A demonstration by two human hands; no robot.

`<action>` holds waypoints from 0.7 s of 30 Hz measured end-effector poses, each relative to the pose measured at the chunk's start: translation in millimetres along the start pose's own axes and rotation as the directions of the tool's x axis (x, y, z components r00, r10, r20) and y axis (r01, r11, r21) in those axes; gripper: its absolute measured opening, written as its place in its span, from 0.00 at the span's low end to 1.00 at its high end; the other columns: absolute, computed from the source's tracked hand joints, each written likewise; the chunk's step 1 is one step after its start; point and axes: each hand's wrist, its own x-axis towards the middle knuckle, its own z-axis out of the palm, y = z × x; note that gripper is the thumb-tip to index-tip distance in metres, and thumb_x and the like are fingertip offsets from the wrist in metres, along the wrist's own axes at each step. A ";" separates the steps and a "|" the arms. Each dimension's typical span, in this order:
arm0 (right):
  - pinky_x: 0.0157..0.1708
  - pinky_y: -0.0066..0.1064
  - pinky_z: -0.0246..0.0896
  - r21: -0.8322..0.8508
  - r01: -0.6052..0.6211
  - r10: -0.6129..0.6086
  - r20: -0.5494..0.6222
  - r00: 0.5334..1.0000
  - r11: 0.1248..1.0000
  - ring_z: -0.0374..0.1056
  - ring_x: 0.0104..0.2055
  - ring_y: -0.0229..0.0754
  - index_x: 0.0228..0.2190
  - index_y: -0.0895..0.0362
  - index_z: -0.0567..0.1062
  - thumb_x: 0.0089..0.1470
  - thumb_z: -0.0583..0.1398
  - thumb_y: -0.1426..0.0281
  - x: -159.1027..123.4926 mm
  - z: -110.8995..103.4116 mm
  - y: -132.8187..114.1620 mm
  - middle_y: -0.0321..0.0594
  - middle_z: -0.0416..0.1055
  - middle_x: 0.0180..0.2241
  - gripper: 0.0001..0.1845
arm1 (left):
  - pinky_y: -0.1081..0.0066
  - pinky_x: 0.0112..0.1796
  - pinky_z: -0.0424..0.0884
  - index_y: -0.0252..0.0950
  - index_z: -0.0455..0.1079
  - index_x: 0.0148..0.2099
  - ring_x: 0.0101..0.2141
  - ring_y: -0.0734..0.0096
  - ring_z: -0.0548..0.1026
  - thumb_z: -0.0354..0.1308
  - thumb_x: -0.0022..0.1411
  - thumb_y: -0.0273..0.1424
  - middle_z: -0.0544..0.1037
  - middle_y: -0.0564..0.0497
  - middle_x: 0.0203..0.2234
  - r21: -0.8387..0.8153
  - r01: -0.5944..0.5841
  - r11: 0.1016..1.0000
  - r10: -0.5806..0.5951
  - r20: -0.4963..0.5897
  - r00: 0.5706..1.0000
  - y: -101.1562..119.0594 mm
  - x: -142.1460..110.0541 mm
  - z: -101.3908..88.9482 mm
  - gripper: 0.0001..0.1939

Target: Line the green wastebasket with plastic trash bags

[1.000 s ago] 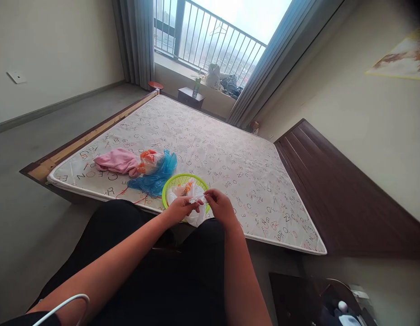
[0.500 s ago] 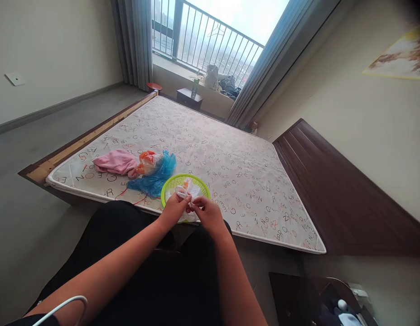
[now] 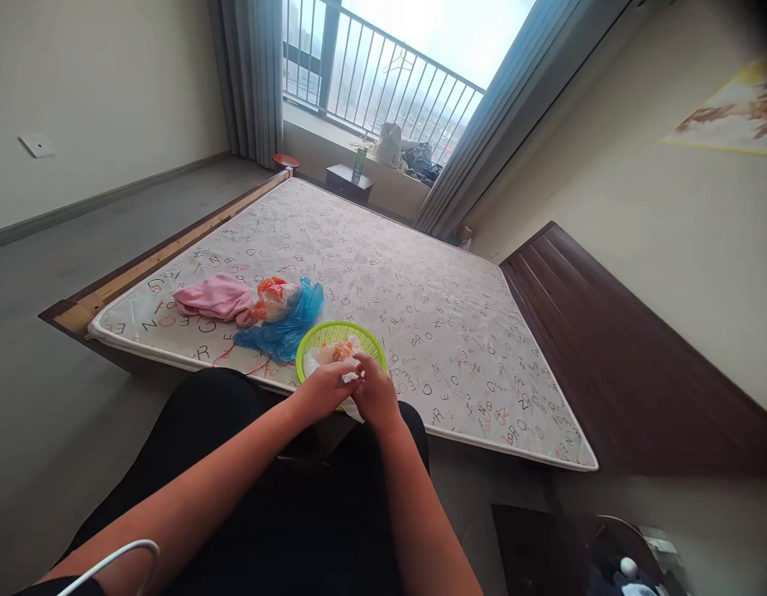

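Note:
Over the near rim of a green plastic basket [image 3: 308,343], my left hand [image 3: 324,391] and my right hand [image 3: 376,394] are close together, both closed on a white plastic bag [image 3: 351,377]. Bits of the bag stick out between the fingers; the rest of what they pinch is hidden. Inside the basket lies more crumpled white plastic with orange print [image 3: 341,349]. Left of the basket, a blue plastic bag [image 3: 284,331] is spread loosely on the mattress. Against it rest an orange and white plastic bag [image 3: 276,298] and a pink cloth [image 3: 215,299].
The basket stands at the near edge of a letter-printed mattress [image 3: 420,281] on a wooden bed frame [image 3: 165,250]. A dark headboard [image 3: 612,331] rises on the right. A dark nightstand [image 3: 538,546] is at the lower right. My knees are against the bed's near side.
My hands have drawn closer together and closed more tightly round the white bag. Its loose loops, which stood up above my fingers, are now gathered down, and the orange print shows more.

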 end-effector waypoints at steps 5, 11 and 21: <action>0.33 0.31 0.59 -0.081 -0.094 0.102 0.091 0.991 0.992 0.71 0.32 0.44 0.35 0.50 0.78 0.56 0.59 0.73 2.7 3.7 0.4 0.39 0.77 0.29 0.08 | 0.66 0.46 0.73 0.39 0.78 0.37 0.41 0.65 0.77 0.57 0.64 0.27 0.80 0.47 0.37 0.125 -0.267 0.956 0.261 0.059 0.963 -3.3 -0.6 -0.4 0.07; 0.40 0.31 0.65 0.500 -0.200 -0.002 0.373 0.928 0.843 0.72 0.40 0.43 0.37 0.54 0.80 0.54 0.61 0.69 2.4 -5.5 5.5 0.36 0.79 0.37 0.09 | 0.63 0.48 0.74 0.39 0.79 0.42 0.43 0.65 0.78 0.57 0.67 0.25 0.80 0.45 0.40 0.115 -0.414 0.903 0.419 -0.027 0.908 -11.8 -4.2 -5.4 0.10; 0.38 0.32 0.70 0.837 -0.525 0.092 0.517 0.851 0.155 0.71 0.36 0.41 0.40 0.57 0.79 0.50 0.64 0.61 -7.1 1.0 13.6 0.39 0.76 0.35 0.16 | 0.55 0.56 0.73 0.44 0.81 0.46 0.53 0.60 0.75 0.59 0.68 0.27 0.82 0.46 0.46 0.210 -0.535 0.819 0.554 -0.040 0.832 -10.1 -7.4 -9.0 0.10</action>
